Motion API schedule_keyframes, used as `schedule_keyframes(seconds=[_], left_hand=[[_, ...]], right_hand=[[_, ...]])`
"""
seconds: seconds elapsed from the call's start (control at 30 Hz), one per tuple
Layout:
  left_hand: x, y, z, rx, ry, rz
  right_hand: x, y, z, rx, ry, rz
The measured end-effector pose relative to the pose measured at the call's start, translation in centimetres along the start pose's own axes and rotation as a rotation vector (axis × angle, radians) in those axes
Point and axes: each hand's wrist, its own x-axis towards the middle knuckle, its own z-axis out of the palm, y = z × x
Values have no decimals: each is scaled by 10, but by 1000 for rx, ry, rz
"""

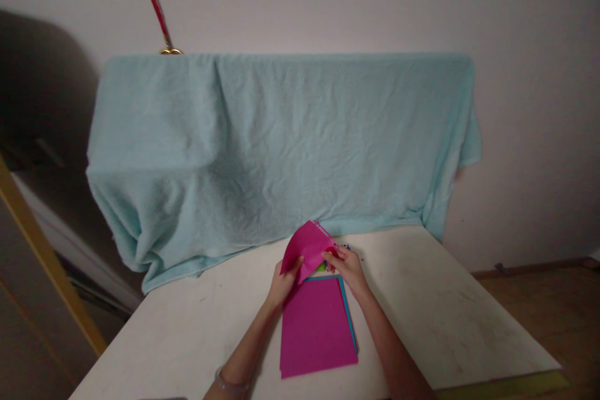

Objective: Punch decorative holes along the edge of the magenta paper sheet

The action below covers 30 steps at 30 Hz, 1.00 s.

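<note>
A stack of coloured paper sheets point(319, 331) lies on the white table point(445, 306), magenta on top with blue edges showing at its right. Both of my hands lift and curl the far end of the top magenta sheet point(307, 247). My left hand point(285, 282) pinches the sheet's left edge. My right hand point(345, 267) grips its right side near a small green patch underneath. A bracelet sits on my left wrist.
A pale blue towel point(281, 150) drapes over something bulky at the back of the table, its hem resting on the tabletop. A red stick point(154, 6) pokes up behind it. A wooden frame point(42, 256) stands left; wooden floor lies right.
</note>
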Motion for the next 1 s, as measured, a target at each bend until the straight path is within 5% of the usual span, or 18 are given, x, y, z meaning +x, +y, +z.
schedule_keyframes(seconds=[0.33, 1.0], left_hand=[[1, 2, -2, -12, 24, -10], [0, 1, -3, 21, -7, -28]], right_hand=[[1, -5, 2, 132, -102, 52], [-1, -2, -2, -17, -52, -5]])
